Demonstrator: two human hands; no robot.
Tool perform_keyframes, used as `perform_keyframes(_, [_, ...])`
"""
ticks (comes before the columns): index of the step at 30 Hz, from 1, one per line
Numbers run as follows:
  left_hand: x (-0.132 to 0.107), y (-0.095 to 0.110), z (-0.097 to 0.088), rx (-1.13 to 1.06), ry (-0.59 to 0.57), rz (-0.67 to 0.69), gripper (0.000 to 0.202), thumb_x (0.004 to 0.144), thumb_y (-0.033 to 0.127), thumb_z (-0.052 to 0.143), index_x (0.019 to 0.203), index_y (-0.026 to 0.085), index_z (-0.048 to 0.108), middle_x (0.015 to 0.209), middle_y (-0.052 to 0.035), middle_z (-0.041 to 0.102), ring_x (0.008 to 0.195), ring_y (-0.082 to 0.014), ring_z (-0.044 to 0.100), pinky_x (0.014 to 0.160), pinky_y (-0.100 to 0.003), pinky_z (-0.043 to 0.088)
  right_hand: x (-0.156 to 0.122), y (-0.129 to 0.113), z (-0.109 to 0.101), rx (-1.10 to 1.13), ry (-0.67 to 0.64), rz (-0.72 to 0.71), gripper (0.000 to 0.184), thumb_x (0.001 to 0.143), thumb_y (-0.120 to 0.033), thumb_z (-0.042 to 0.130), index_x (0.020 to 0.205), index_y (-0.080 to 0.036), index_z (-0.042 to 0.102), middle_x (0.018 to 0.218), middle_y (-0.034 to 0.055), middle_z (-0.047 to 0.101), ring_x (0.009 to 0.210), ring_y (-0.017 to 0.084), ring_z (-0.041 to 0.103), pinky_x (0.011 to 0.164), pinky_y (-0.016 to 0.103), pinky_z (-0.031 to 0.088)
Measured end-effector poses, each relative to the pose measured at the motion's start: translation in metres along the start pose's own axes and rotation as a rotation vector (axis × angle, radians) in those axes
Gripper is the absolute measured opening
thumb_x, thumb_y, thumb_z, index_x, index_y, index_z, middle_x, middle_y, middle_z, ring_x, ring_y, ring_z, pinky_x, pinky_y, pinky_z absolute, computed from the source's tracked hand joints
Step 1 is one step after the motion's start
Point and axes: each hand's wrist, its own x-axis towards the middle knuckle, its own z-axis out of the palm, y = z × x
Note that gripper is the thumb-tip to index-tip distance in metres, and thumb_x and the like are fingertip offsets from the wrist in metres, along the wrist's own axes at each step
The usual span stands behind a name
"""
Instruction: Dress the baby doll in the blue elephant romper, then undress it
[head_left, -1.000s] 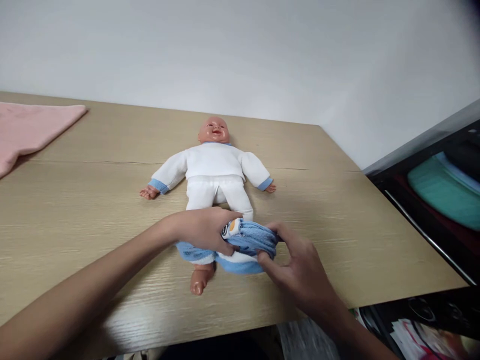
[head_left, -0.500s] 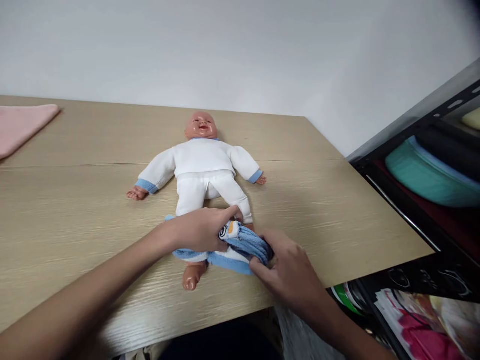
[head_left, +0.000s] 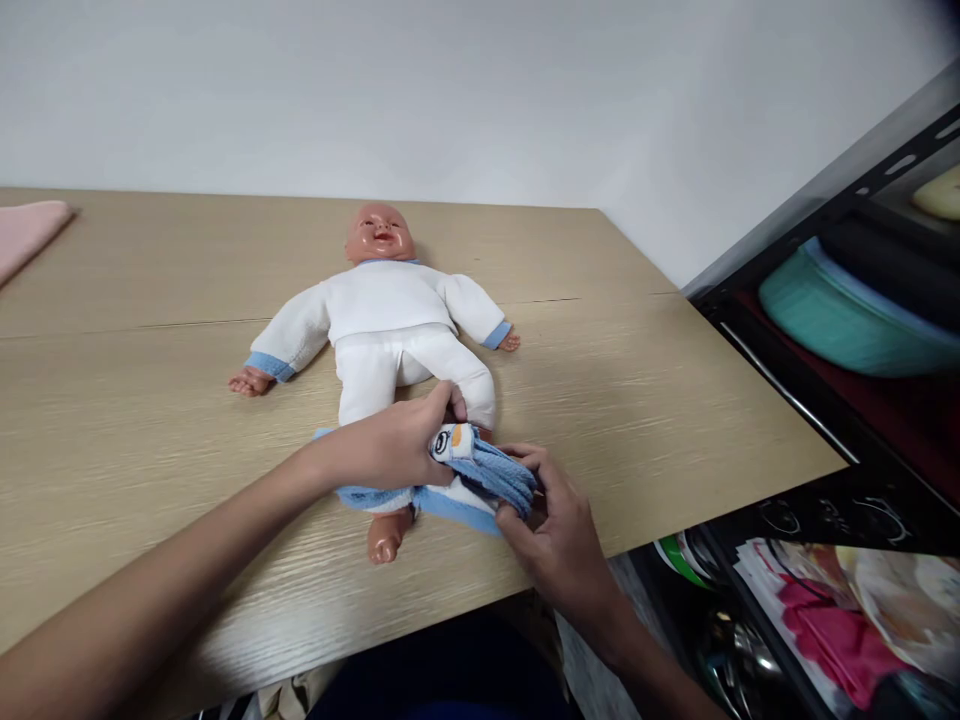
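Observation:
A baby doll (head_left: 384,295) lies on its back on the wooden table, its white top trimmed in blue at the neck and cuffs. Around its lower legs are blue and white doll pants (head_left: 499,477), with one leg bunched into folds. My left hand (head_left: 405,437) reaches across the doll's shins, closed on the pants beside the doll's far-right foot, which is mostly hidden. My right hand (head_left: 551,515) pinches the outer side of the bunched folds between thumb and fingers. The doll's other bare foot (head_left: 386,537) sticks out below the pants.
The wooden table (head_left: 150,400) meets a white wall behind. A pink cloth (head_left: 30,232) lies at its far left. On the right stands a black shelf holding a teal basin (head_left: 855,310); lower down are a pink item (head_left: 836,630) and printed papers or packets.
The whole view has shifted slightly, so the doll appears a little higher and further left. Both hands keep their hold, and the right fingers curl a bit more over the folds.

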Motion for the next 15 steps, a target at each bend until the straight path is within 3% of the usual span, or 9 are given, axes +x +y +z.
perform_keyframes(5, [0.000,-0.003,-0.010,-0.025,-0.017,0.006,0.059,0.078,0.033,0.079,0.127,0.022,0.049,0.106,-0.0027,0.062,0.093,-0.0244,0.061,0.082,-0.037,0.048,0.008,0.010,0.001,0.217,-0.033,0.027,0.029,0.085,-0.019,0.077,0.112,-0.026,0.067,0.113,0.0033,0.079,0.097,0.021,0.078,0.088,0.033,0.064])
perform_keyframes(9, [0.000,-0.005,-0.014,-0.112,-0.026,0.057,0.055,0.081,0.033,0.080,0.126,0.022,0.050,0.103,0.0001,0.060,0.088,-0.0209,0.060,0.079,-0.034,0.047,0.016,0.012,-0.005,0.255,-0.118,-0.005,0.031,0.086,-0.026,0.084,0.113,-0.025,0.069,0.102,0.0016,0.078,0.091,0.021,0.076,0.085,0.033,0.063])
perform_keyframes(15, [0.001,-0.002,-0.014,-0.041,0.014,0.116,0.030,0.090,0.035,0.073,0.113,0.021,0.059,0.097,0.0003,0.064,0.089,-0.0227,0.062,0.078,-0.034,0.045,0.029,0.009,-0.002,0.143,0.022,-0.074,0.013,0.096,-0.031,0.073,0.102,-0.024,0.063,0.087,-0.0013,0.069,0.081,0.019,0.067,0.075,0.031,0.054])
